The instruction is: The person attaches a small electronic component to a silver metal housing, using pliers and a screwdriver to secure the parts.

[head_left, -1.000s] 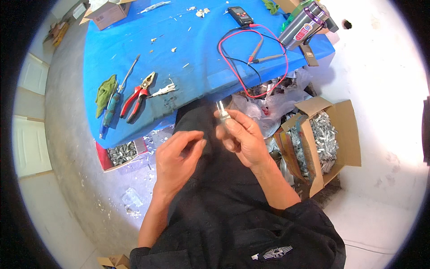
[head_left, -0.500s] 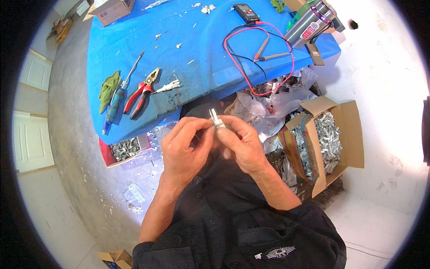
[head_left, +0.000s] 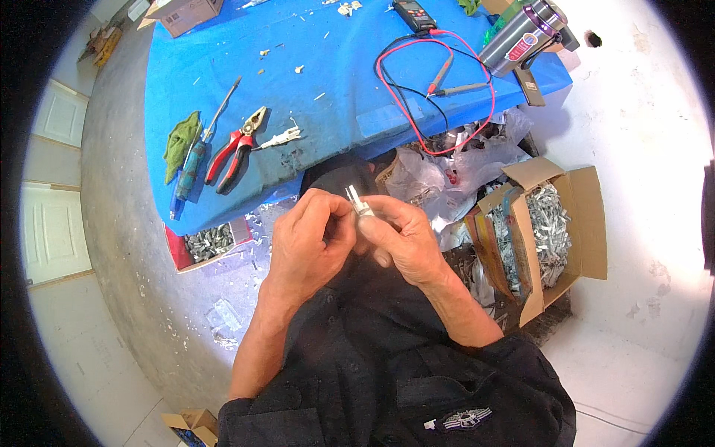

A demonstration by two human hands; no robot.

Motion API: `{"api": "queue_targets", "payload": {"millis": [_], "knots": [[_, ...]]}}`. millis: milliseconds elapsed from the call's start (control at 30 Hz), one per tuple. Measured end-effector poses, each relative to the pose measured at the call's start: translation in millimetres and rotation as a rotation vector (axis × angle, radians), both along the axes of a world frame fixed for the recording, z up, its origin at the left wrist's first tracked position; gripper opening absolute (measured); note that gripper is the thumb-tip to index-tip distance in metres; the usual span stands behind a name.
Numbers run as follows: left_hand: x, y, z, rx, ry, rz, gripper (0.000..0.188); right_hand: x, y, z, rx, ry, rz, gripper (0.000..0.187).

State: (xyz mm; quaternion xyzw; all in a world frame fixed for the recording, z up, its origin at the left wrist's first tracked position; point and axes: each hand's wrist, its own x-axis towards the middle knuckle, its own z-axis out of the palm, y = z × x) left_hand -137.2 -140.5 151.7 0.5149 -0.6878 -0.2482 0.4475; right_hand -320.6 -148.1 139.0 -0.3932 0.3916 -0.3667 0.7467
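My right hand grips a small white two-pronged part between thumb and forefinger, its two thin prongs pointing up and away from me. Against the part's left side, my left hand is closed in a pinch; whatever lies between those fingertips is hidden. Both hands are above my lap, just off the front edge of the blue-covered table. On the cloth beyond lie red-and-black pliers, with a similar white piece beside their jaws. Left of them are a screwdriver and a green rag.
A multimeter with red and black leads lies at the far right of the table, near a steel flask. Cardboard boxes of silvery pieces stand below right. A red box of grey parts sits under the table's left corner.
The view has shifted slightly. My left fingers have curled a little more at the white part, which my right hand keeps holding.
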Motion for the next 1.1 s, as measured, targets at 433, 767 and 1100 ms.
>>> {"api": "queue_targets", "payload": {"millis": [433,767,1100], "knots": [[-2.8,3.4,-0.7,0.054,-0.009,0.058,0.018,13.9,10.6,-1.1,0.069,-0.103,-0.177,0.031],[-9.1,8.7,0.5,0.147,0.012,0.167,0.017,28.3,22.7,1.9,-0.071,0.077,-0.326,0.029],[-10.2,10.9,-3.0,0.116,-0.046,0.21,0.014,37.3,21.0,-6.8,-0.39,0.314,-0.419,0.027]]}}
